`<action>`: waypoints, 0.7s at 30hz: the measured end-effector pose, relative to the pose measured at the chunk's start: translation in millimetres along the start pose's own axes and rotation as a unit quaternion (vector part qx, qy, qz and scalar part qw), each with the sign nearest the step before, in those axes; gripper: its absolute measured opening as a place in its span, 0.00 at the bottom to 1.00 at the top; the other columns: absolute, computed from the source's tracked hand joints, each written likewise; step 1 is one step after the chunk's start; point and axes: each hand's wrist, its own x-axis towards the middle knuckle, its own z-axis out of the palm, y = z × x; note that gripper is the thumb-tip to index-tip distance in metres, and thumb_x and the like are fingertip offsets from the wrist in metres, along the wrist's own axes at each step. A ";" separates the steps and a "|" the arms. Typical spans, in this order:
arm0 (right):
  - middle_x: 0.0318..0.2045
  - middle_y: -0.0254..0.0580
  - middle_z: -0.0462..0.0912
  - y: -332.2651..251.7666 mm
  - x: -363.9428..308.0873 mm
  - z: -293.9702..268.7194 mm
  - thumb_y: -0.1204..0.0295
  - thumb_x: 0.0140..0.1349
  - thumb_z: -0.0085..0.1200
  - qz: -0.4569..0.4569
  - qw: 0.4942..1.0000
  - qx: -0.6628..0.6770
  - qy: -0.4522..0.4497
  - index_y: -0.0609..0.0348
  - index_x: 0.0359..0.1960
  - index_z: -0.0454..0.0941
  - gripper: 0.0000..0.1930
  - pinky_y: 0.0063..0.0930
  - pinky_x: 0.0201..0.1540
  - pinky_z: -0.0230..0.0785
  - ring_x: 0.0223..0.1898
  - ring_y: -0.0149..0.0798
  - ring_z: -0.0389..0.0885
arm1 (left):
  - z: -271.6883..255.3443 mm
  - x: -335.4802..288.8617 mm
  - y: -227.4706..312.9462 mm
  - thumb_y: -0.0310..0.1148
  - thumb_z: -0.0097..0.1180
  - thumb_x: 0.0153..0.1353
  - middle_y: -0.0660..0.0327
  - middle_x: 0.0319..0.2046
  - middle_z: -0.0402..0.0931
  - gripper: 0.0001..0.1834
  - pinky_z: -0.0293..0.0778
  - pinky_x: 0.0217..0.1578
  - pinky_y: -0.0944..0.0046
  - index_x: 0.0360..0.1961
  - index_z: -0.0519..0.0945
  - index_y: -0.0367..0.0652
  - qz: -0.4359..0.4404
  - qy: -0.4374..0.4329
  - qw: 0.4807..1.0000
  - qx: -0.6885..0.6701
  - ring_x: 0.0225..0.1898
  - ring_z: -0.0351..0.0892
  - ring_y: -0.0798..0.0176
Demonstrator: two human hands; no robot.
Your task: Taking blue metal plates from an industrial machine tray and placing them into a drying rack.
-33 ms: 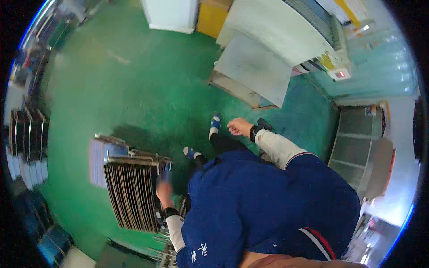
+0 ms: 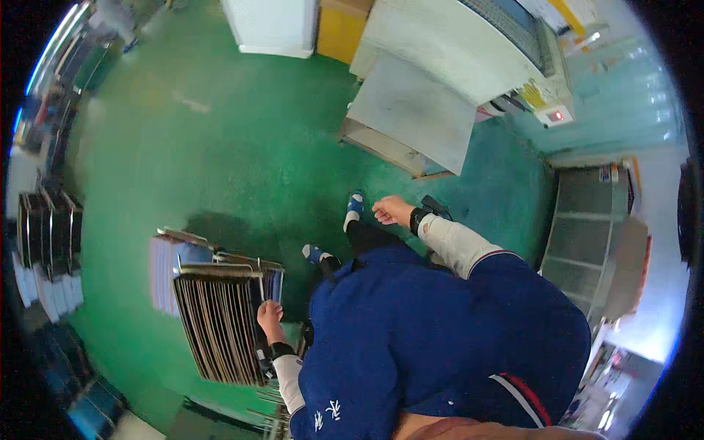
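My left hand (image 2: pixel 270 317) is beside the right edge of a rack (image 2: pixel 257 268) packed with thin upright panels (image 2: pixel 220 323). Its fingers are curled in, and no object shows in them. Whether the hand touches the rack cannot be made out. Out in front of my body, above the green floor (image 2: pixel 183 147), my right hand (image 2: pixel 392 211) is loosely closed with nothing visible inside. Each wrist has a dark band.
A grey-topped stand (image 2: pixel 414 110) is ahead, against a large pale machine (image 2: pixel 440 44). Beyond it are a white bin (image 2: pixel 270 26) and a yellow box (image 2: pixel 341 33). More racks (image 2: pixel 51 227) line the far left. A framed screen cart (image 2: pixel 587 227) stands at right.
My left hand, blurred before, now appears sharp, with its fingers curled. The surroundings have shifted slightly in view. My right hand has hardly moved.
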 end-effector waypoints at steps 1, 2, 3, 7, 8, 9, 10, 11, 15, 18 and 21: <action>0.24 0.36 0.76 7.1 -4.7 0.7 0.65 0.55 0.56 0.034 0.999 0.014 -0.001 0.58 0.30 0.74 0.10 0.28 0.31 0.71 0.24 0.32 0.74 | -1.6 3.0 6.1 0.33 0.56 0.59 0.64 0.23 0.73 0.09 0.66 0.19 0.74 0.35 0.75 0.37 -0.008 0.015 1.000 0.019 0.21 0.72 0.71; 0.24 0.37 0.77 7.1 -7.4 -7.6 0.64 0.55 0.57 0.004 1.000 0.016 -0.001 0.58 0.29 0.75 0.10 0.28 0.31 0.72 0.24 0.32 0.75 | 9.0 14.8 11.0 0.32 0.56 0.59 0.64 0.23 0.73 0.09 0.66 0.19 0.73 0.34 0.74 0.38 -0.013 -0.014 1.000 0.014 0.20 0.71 0.71; 0.24 0.37 0.77 5.5 -6.6 -11.2 0.64 0.55 0.57 0.006 1.000 0.029 -0.004 0.58 0.29 0.75 0.10 0.28 0.31 0.72 0.24 0.32 0.75 | 17.5 25.3 11.7 0.32 0.56 0.59 0.64 0.23 0.74 0.09 0.68 0.20 0.72 0.35 0.75 0.38 -0.022 -0.011 1.000 0.009 0.21 0.72 0.71; 0.25 0.38 0.79 -3.9 9.8 -44.1 0.64 0.57 0.55 -0.021 0.998 -0.024 0.046 0.58 0.30 0.75 0.10 0.26 0.28 0.72 0.25 0.32 0.77 | 87.8 45.5 37.6 0.35 0.55 0.60 0.63 0.27 0.76 0.12 0.69 0.24 0.71 0.40 0.76 0.39 -0.032 -0.084 0.991 0.096 0.23 0.74 0.70; 0.26 0.38 0.79 -8.2 11.1 -52.3 0.64 0.57 0.54 -0.023 0.999 -0.019 0.045 0.58 0.31 0.76 0.10 0.26 0.28 0.72 0.26 0.32 0.77 | 109.3 47.8 43.2 0.36 0.55 0.60 0.63 0.27 0.76 0.13 0.69 0.24 0.72 0.41 0.75 0.39 -0.033 -0.076 0.989 0.119 0.23 0.74 0.70; 0.26 0.38 0.79 -18.8 15.0 -65.9 0.64 0.57 0.54 -0.030 0.998 -0.019 0.043 0.59 0.31 0.76 0.10 0.25 0.29 0.72 0.26 0.32 0.78 | 123.6 64.6 41.1 0.36 0.55 0.60 0.63 0.27 0.76 0.13 0.69 0.24 0.72 0.42 0.75 0.40 -0.044 -0.139 0.986 0.082 0.24 0.74 0.70; 0.25 0.39 0.80 -16.3 20.9 -83.5 0.63 0.56 0.54 -0.053 0.998 -0.010 0.018 0.59 0.32 0.77 0.11 0.26 0.27 0.72 0.25 0.31 0.78 | 152.0 64.8 53.6 0.35 0.55 0.61 0.63 0.27 0.75 0.12 0.67 0.24 0.71 0.41 0.74 0.39 -0.039 -0.151 0.982 0.107 0.24 0.73 0.71; 0.25 0.39 0.80 -11.4 26.4 -97.0 0.63 0.56 0.54 -0.053 0.998 0.015 0.031 0.59 0.32 0.77 0.11 0.26 0.27 0.72 0.25 0.31 0.78 | 182.0 61.5 61.6 0.34 0.54 0.61 0.63 0.26 0.75 0.11 0.66 0.23 0.71 0.40 0.73 0.38 -0.035 -0.164 0.977 0.133 0.24 0.72 0.71; 0.20 0.40 0.80 8.9 61.9 -138.0 0.64 0.53 0.54 -0.066 0.987 -0.014 0.146 0.59 0.26 0.78 0.10 0.27 0.20 0.69 0.19 0.32 0.77 | 246.5 73.7 94.3 0.33 0.53 0.62 0.63 0.25 0.73 0.09 0.62 0.21 0.71 0.37 0.71 0.37 -0.071 -0.236 0.954 0.170 0.23 0.69 0.72; 0.18 0.52 0.78 5.9 64.8 -179.8 0.66 0.50 0.51 -0.215 0.880 -0.381 0.188 0.63 0.18 0.77 0.12 0.36 0.23 0.69 0.19 0.44 0.77 | 299.9 67.0 113.4 0.31 0.53 0.62 0.62 0.23 0.71 0.08 0.60 0.19 0.70 0.34 0.70 0.37 -0.071 -0.296 0.922 0.238 0.20 0.66 0.71; 0.18 0.57 0.77 7.9 71.0 -176.9 0.65 0.48 0.50 -0.180 0.883 -0.347 0.260 0.65 0.18 0.77 0.13 0.43 0.27 0.68 0.21 0.52 0.77 | 324.7 83.7 133.6 0.31 0.55 0.61 0.61 0.24 0.72 0.09 0.61 0.17 0.68 0.35 0.71 0.37 -0.099 -0.259 0.919 0.282 0.20 0.67 0.70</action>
